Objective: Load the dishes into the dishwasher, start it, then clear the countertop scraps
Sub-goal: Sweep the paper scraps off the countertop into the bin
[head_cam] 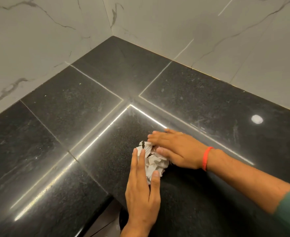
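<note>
A small heap of torn white paper scraps (155, 160) lies on the black granite countertop (72, 106), near its front edge. My left hand (143, 190) lies flat on the near side of the heap, fingers straight, thumb touching the scraps. My right hand (176, 148), with a red band on the wrist, presses flat against the far right side of the heap, fingers spread over the paper. The scraps are squeezed between both palms and partly hidden under the fingers. Neither hand is closed around them.
The counter fills a corner, with white marble-look wall tiles (38, 40) behind on two sides. Pale joint lines cross the granite. A round light reflection (256, 119) shows at the right. The counter's front edge (98, 212) drops off at the bottom, with floor below.
</note>
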### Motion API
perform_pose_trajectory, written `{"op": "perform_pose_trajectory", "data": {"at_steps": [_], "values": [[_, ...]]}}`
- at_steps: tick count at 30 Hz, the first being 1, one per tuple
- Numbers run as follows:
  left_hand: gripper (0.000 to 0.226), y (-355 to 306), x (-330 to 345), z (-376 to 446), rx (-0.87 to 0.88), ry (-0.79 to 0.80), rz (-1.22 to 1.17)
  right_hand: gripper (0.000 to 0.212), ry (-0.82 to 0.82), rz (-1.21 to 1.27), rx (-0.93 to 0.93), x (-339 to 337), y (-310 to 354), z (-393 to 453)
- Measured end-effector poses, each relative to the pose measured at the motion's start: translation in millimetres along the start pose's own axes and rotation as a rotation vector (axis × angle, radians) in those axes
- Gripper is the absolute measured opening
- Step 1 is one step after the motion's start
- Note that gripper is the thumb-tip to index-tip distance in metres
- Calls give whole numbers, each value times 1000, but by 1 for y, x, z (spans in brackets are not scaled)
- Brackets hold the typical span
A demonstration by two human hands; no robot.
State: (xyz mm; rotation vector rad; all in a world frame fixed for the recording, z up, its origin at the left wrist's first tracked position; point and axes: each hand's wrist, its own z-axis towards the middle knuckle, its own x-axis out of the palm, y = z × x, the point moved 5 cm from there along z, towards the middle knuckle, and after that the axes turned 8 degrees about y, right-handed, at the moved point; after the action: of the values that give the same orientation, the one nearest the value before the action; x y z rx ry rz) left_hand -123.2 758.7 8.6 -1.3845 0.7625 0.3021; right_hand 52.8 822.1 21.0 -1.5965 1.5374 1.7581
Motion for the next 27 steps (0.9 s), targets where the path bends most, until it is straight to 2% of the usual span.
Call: {"op": "perform_pose_trajectory", "data": {"at_steps": [4, 6, 8, 11, 13, 16, 21, 24, 27], "values": [[65, 4, 1, 7, -85, -58, -59, 61, -327, 187, 250, -7, -37, -22], [64, 5, 4, 20, -131, -81, -39, 66, -338, 213, 299, 4, -36, -24], [63, 4, 10, 37, -110, -47, 25, 71, -305, 211, 254, 19, -17, -18], [57, -2, 21, 56, -3, 59, 28, 63, -303, 252, 164, 30, 6, -13], [55, -2, 19, 58, 13, 75, -49, 60, -379, 361, 187, 26, 1, -19], [53, 1, 13, 57, 24, 40, -159, 61, -510, 411, 304, 16, -21, -31], [55, -8, 26, 60, -63, -46, -88, 59, -506, 356, 350, 29, -8, -23], [52, -15, 34, 61, -89, -95, -209, 42, -694, 459, 350, 35, 15, -15], [48, -25, 42, 64, -118, -160, -405, 36, -929, 685, 429, 34, 19, -19]]}}
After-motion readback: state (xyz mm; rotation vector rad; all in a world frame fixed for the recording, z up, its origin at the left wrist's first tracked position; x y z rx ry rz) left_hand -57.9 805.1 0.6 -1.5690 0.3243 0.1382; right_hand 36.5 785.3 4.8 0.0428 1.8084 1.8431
